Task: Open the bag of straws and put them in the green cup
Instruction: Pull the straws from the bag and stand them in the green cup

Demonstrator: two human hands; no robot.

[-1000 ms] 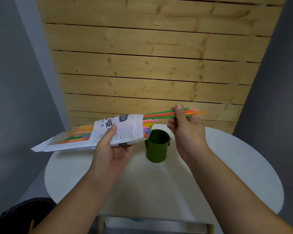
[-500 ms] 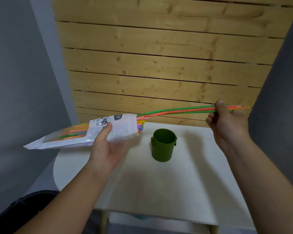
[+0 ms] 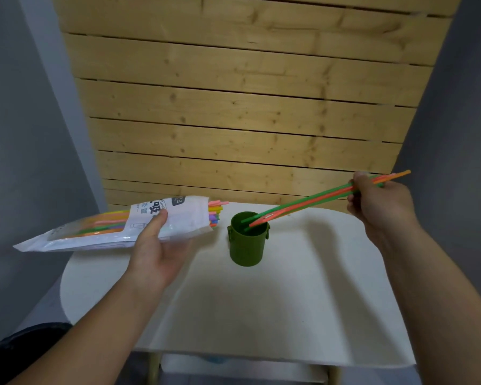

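Observation:
My left hand point(image 3: 157, 247) grips the white straw bag point(image 3: 100, 232) from below, thumb on top, holding it nearly level above the table's left side. Coloured straw ends poke out of its open mouth at the right. The green cup point(image 3: 247, 244) stands upright on the white table point(image 3: 289, 301), just right of the bag's mouth. My right hand point(image 3: 378, 204) pinches a few green and orange straws point(image 3: 311, 202) near their far ends. They slant down to the left, with their lower tips inside the cup's rim.
A wall of pale wooden planks point(image 3: 247, 107) rises behind the table. Grey walls flank both sides. A dark object point(image 3: 20, 348) sits low at the left, below the table edge.
My right hand has pulled the few straws fully out of the bag, swung them rightward and tilted them down so their tips enter the cup. The bag stays in my left hand.

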